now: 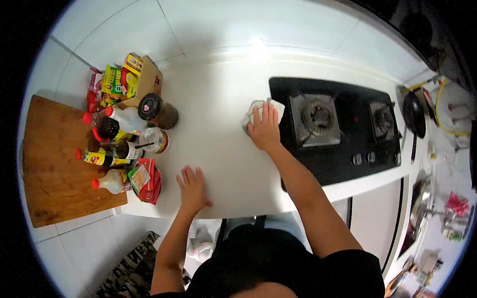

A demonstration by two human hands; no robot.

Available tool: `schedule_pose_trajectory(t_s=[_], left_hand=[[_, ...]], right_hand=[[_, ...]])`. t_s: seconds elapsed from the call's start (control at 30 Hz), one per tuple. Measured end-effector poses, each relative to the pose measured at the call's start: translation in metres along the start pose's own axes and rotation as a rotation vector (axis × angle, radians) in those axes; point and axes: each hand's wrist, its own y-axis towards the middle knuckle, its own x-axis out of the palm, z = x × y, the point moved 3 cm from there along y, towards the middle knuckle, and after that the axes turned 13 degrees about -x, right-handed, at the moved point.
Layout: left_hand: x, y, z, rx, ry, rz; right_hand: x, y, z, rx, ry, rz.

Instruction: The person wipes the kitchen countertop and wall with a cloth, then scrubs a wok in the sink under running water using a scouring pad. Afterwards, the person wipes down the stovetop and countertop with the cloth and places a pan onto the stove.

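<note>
White tiles [218, 25] back a pale counter [223, 124] with a black stove [355, 124] set into it. Stretched well forward, the right arm [310, 198] slants inward, elbow nearly straight; the right hand [265, 133] lies palm down on a white cloth [249, 114], fingers extended and flat rather than clenched. That cloth sits by the stove's left side, one corner seeming to lap its edge, though the hand hides part of it. Fingers spread and holding nothing, the left hand [193, 191] rests near the counter's front, beside some red packets [149, 186].
</note>
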Motion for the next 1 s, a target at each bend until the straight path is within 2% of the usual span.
schedule_pose_trajectory(t_s=[0.1,0.2,0.27,0.33,0.37,0.4,0.5,0.6,0.67,0.73,0.77,0.83,0.87,0.9,0.97,1.0], left_hand=[[0.006,0.004,0.0,-0.027,0.039,-0.015],[-0.001,0.008,0.005,-0.081,0.072,-0.074],[-0.002,0.009,0.006,-0.084,0.076,-0.063],[-0.006,0.01,0.008,-0.09,0.081,-0.064],[-0.005,0.011,0.007,-0.086,0.083,-0.055],[-0.002,0.011,0.006,-0.081,0.087,-0.046],[-0.008,0.01,0.004,-0.085,0.069,-0.07],[-0.005,0.01,0.003,-0.102,-0.018,-0.085],[-0.008,0.01,0.006,-0.096,-0.023,-0.085],[-0.013,0.012,0.007,-0.106,-0.044,-0.109],[-0.013,0.011,0.007,-0.097,-0.056,-0.104],[-0.012,0.013,0.004,-0.078,-0.073,-0.088],[-0.013,0.015,0.004,-0.079,-0.08,-0.089],[-0.014,0.015,0.004,-0.079,-0.085,-0.093],[-0.011,0.016,0.002,-0.075,-0.09,-0.083],[-0.006,0.016,0.0,-0.065,-0.086,-0.071]], right_hand=[[0.025,0.057,0.038,-0.042,-0.001,0.008],[0.042,0.114,0.066,0.016,-0.017,-0.056],[0.049,0.144,0.064,0.08,-0.107,-0.138],[0.058,0.172,0.041,0.05,-0.028,-0.082],[0.062,0.19,0.025,-0.018,-0.067,-0.203],[0.043,0.196,0.006,-0.256,-0.029,-0.326],[0.087,0.217,-0.001,-0.317,0.077,-0.11],[0.057,0.219,0.049,-0.629,0.082,-0.329],[0.027,0.207,0.093,-0.632,-0.118,-0.559],[0.011,0.187,0.157,-0.611,-0.211,-0.604],[0.007,0.177,0.195,-0.488,-0.132,-0.691],[-0.011,0.154,0.259,-0.075,0.217,-0.669],[-0.018,0.139,0.278,-0.209,-0.107,-0.737],[-0.004,0.129,0.309,-0.075,0.001,-0.736],[-0.008,0.123,0.299,-0.148,-0.092,-0.536],[-0.008,0.125,0.289,-0.136,-0.052,-0.544]])
